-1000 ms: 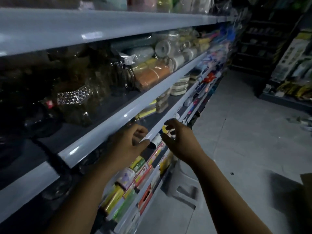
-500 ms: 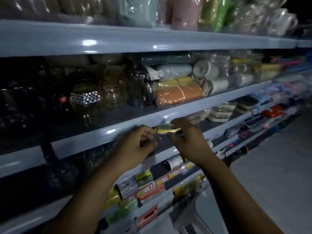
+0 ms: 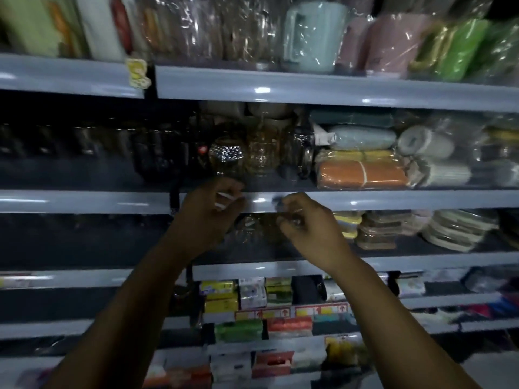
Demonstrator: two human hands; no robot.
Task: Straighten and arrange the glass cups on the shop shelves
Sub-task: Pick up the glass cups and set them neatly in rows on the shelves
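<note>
Glass cups (image 3: 254, 151) clustered on the shelf (image 3: 365, 199) just above the fingers: a studded one (image 3: 226, 155), an amber one (image 3: 262, 153) beside it on the right, a darker jar (image 3: 302, 153) beyond that, all upright as far as the gloom allows. More glass (image 3: 248, 230) dimly visible on the shelf below, directly behind and between the fingers, outlines too murky to count.

Left hand (image 3: 207, 217) raised in front of the shelf lip, fingers (image 3: 224, 202) curled as if pinching something small and pale; what it is, cannot tell. Right hand (image 3: 306, 228) level with it and just beside, fingers (image 3: 283, 219) bunched round something clear and glinting, possibly a small glass; grip looks closed, contents blurred.

Deciding relation, judged from this: studded cup straight above the left fingers, so left hand nearer to it; amber cup up and between both hands, jar above the right. Long axes of the cups vertical, so a reach up and inward over the lip likely, with a grasp round the sides. Lower glass nearer still, just past the knuckles.

Outward: orange bundle (image 3: 362, 174) and wrapped rolls (image 3: 424, 143) right of the cups; wrapped mugs (image 3: 314, 35) on the top shelf; boxed goods (image 3: 250, 293) well below the wrists.
</note>
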